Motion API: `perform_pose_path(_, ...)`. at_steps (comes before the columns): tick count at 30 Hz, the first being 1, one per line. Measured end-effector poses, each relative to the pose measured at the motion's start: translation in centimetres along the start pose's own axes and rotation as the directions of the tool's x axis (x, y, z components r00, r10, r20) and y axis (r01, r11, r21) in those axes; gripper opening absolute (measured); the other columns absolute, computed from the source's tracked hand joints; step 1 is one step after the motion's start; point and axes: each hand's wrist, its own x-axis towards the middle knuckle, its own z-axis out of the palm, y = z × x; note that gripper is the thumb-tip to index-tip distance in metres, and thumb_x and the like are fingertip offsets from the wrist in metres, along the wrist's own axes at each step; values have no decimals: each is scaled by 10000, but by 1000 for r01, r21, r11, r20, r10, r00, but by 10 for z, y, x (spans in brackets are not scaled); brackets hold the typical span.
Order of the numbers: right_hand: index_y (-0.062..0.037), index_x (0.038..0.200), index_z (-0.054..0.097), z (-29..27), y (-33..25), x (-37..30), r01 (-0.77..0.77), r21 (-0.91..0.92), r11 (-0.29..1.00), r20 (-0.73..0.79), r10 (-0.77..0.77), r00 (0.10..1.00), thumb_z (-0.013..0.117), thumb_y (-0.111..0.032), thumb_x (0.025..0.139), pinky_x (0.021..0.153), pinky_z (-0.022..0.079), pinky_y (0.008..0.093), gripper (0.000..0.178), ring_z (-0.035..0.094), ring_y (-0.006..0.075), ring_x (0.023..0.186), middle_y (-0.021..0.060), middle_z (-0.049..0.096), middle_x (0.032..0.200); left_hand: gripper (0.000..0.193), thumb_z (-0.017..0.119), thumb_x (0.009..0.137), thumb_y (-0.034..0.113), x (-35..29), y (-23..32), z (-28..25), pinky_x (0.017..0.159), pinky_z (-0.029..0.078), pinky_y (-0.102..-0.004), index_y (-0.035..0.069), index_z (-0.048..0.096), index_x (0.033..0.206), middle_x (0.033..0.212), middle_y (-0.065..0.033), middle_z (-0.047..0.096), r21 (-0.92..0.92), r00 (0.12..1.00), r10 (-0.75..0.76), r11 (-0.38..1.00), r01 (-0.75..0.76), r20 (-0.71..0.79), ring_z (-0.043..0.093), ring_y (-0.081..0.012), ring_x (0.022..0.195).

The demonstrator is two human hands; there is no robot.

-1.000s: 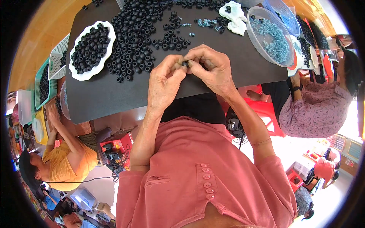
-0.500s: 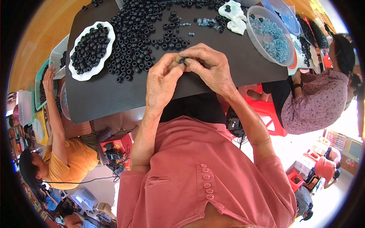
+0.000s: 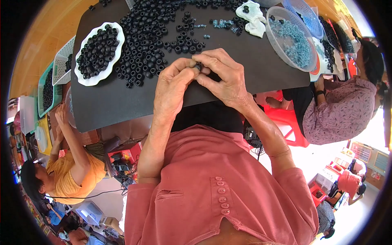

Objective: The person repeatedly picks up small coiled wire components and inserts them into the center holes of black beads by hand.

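Over the table's near edge, my left hand (image 3: 171,87) pinches a small round black bead (image 3: 198,66) between thumb and forefinger. My right hand (image 3: 226,77) closes on the same bead from the other side, its forefinger bent over the top and its thumb lower down. Fingertips cover much of the bead. Just beyond my hands lies a loose cluster of black beads (image 3: 182,44) with holes through them. A far larger heap of black beads (image 3: 143,45) spreads to the left. Short bluish-silver coiled pieces (image 3: 222,24) lie farther back.
A white scalloped dish (image 3: 94,80) of black beads stands left on the dark table (image 3: 102,114). On the right are a clear round tub (image 3: 281,57) of bluish coils and a crumpled white cloth (image 3: 255,25). Co-workers sit at left (image 3: 79,171) and right (image 3: 341,106).
My right thumb has shifted down from the bead, and my left hand has turned slightly. The left co-worker's raised arm has come down from the green basket.
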Motion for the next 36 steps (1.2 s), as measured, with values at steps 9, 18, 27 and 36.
perform_pose_path(9,-3,1038,628,2,4,-4,39,-91,995,-21,-41,999,731,19,671,695,513,337,381,585,274,834,119,621,972,108,558,895,19,0,-8,3,826,481,-259,2,615,985,930,-37,630,-8,998,-1,1000,1,-67,599,-110,862)
perform_pose_path(18,14,975,626,1,4,-1,162,-211,964,-41,-174,984,727,18,663,672,498,336,328,574,266,789,112,623,923,116,563,860,19,1,-5,6,775,438,-202,-17,621,954,868,-9,623,85,994,-23,996,32,-105,545,-55,807)
perform_pose_path(27,-8,1005,642,1,-3,3,-92,43,995,17,92,996,695,31,720,675,503,322,293,584,251,778,99,629,906,110,556,882,50,3,-7,3,756,453,-213,-9,623,946,875,-19,639,66,995,24,998,-17,-95,561,-61,797)
perform_pose_path(36,1,1008,648,-2,-1,-1,-37,-60,998,-20,36,999,714,34,734,627,500,275,283,617,171,738,94,651,894,214,504,958,182,-8,-1,2,762,457,-240,-14,589,961,854,-69,661,482,929,326,851,-207,-177,586,-98,813)
